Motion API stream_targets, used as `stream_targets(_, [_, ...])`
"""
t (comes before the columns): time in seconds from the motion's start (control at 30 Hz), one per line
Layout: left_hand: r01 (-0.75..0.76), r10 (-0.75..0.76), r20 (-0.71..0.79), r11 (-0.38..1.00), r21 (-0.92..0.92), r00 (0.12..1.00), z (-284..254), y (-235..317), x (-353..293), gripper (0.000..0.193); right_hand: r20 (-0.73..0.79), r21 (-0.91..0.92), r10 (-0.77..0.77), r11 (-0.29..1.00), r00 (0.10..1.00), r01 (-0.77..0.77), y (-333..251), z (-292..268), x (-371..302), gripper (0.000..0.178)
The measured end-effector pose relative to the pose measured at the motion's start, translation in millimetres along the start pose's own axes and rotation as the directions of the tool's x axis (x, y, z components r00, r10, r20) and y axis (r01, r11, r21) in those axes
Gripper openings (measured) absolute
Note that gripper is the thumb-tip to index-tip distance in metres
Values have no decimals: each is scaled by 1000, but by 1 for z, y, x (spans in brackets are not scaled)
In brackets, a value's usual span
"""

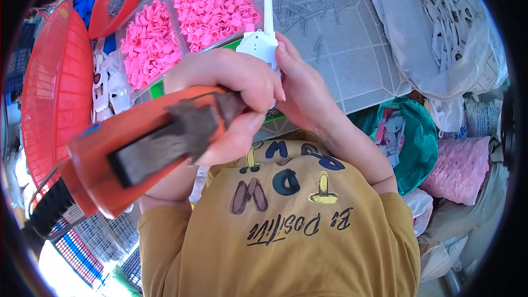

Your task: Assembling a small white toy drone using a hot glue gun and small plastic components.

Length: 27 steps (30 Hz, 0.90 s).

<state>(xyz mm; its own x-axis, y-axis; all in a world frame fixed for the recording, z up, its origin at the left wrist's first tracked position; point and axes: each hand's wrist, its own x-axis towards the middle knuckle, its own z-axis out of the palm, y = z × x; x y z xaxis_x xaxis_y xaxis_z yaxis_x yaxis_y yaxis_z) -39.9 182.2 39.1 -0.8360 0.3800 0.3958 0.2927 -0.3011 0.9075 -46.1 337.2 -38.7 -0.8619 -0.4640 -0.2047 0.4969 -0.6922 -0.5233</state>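
Note:
My left hand (236,85) is closed around an orange corded power tool (148,148), shaped like an electric screwdriver, with a grey worn patch on its side. Its front end, behind my fingers, points toward a white plastic part (257,45) with a narrow stem sticking up. My right hand (302,74) grips that part from the right, thumb along its edge. Both hands meet at the part, so its lower portion and the tool's tip are hidden. Under them shows a bit of a green-edged tray (234,44).
Pink plastic pieces fill two trays, small caps (214,5) and longer clips (149,44). Thin metal pins (302,16) lie on the grey tabletop (352,71). Left are a red scoop (104,16) and red basket (58,93); right, a white bag (396,33) and green bag (421,154).

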Motion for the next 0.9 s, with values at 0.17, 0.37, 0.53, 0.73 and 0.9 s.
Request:
stream_targets(0.17, [-40, 30, 148, 997, 64, 989, -11, -5, 4, 17, 10, -9, -6, 1000, 1000, 6, 0, 2, -2, 56])
stream_targets(0.37, [102, -100, -115, 995, 5, 988, 15, 17, -14, 25, 55, 55, -6, 998, 998, 3, 3, -2, -1, 56])
stream_targets(0.53, [-127, 130, -63, 991, 46, 990, 11, 19, -14, 31, 42, 73, -9, 997, 999, 6, 2, -2, 1, 54])
stream_targets(0.73, [-134, 138, -108, 990, 42, 985, 7, 26, -11, 35, 37, 152, 40, 987, 998, -46, -9, -1, -2, 51])
stream_targets(0.9, [-44, 227, 454, 924, -379, 862, -36, 22, 11, 30, 90, 267, 29, 962, 995, -52, -32, -2, -1, 47])
